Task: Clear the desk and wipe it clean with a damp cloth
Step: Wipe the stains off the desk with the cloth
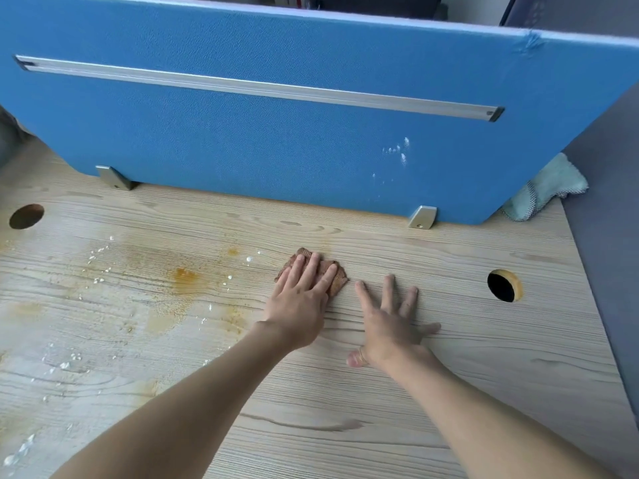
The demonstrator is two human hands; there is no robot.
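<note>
A small brown cloth (pixel 337 276) lies flat on the light wooden desk (pixel 345 409) near its middle. My left hand (pixel 301 302) presses on the cloth with straight fingers and covers most of it. Just to the right, my right hand (pixel 390 323) lies flat on the bare wood with fingers spread, apart from the cloth. Orange-brown stains (pixel 183 276) and white crumbs (pixel 98 271) cover the desk's left half.
A blue partition panel (pixel 276 133) with a metal rail stands along the desk's back edge. A pale green cloth (pixel 549 188) lies bunched at the back right corner. Round cable holes open at the left (pixel 26 216) and the right (pixel 503 286). A grey panel (pixel 608 236) borders the right side.
</note>
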